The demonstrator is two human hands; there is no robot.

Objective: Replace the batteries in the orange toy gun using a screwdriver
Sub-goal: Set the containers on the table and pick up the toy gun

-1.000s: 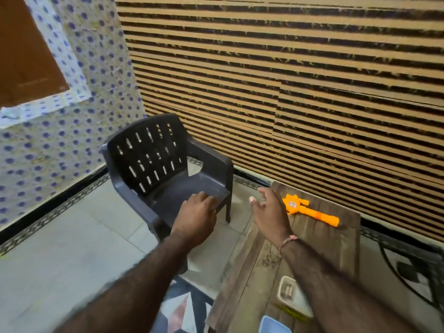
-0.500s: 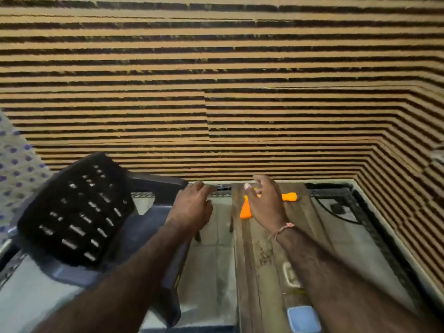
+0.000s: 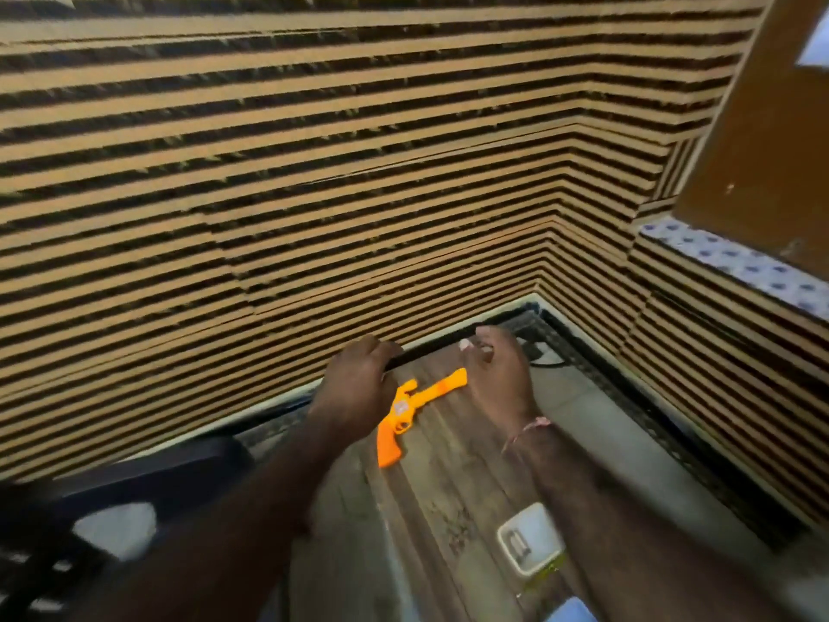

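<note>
Your left hand [image 3: 359, 388] and right hand [image 3: 498, 374] hover half-curled, gripping nothing, flanking the gun [image 3: 417, 410] at frame centre on the table [image 3: 453, 469]. A hasty grab could knock it off the edge.

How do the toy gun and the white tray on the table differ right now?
The orange toy gun lies at the far end between both hands; the white tray sits nearer, beside the right forearm. The gun is long and thin; the tray is squarish and shallow. Both rest on the wooden table, untouched.
</note>
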